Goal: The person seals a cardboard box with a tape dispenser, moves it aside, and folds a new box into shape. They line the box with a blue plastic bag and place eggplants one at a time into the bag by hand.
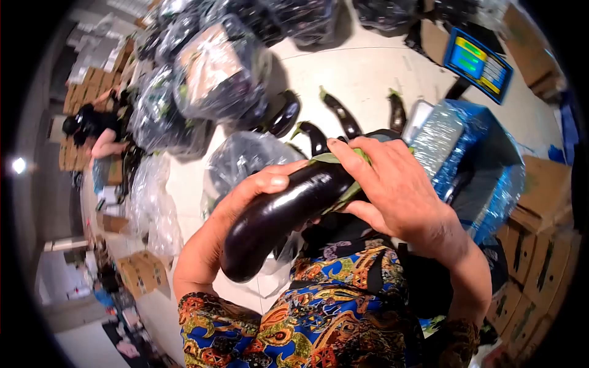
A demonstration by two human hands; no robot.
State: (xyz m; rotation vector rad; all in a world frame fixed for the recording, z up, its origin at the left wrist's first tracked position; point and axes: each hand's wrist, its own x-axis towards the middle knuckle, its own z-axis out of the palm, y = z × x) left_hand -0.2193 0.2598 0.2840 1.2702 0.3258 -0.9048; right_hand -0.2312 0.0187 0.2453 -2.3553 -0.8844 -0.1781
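Note:
A large, glossy dark-purple eggplant (276, 211) lies slantwise in front of my chest, its rounded end toward the lower left. My left hand (254, 184) is wrapped round its far side, with the thumb along the skin. At the stem end, my right hand (399, 184) grips the eggplant with fingers over the green calyx and thumb beneath. A flat green leaf-like piece (325, 158) shows by the right fingertips. Several smaller eggplants (342, 112) lie on the floor just beyond my hands. Part of the stem is hidden behind my right hand.
Plastic-wrapped bundles (224, 67) stand at the upper left, near a clear bag (245, 156). To the right are a blue-lined container (500, 178), a scale display (478, 64) and stacked cardboard boxes (534, 257). Another person (98, 129) bends over at the far left.

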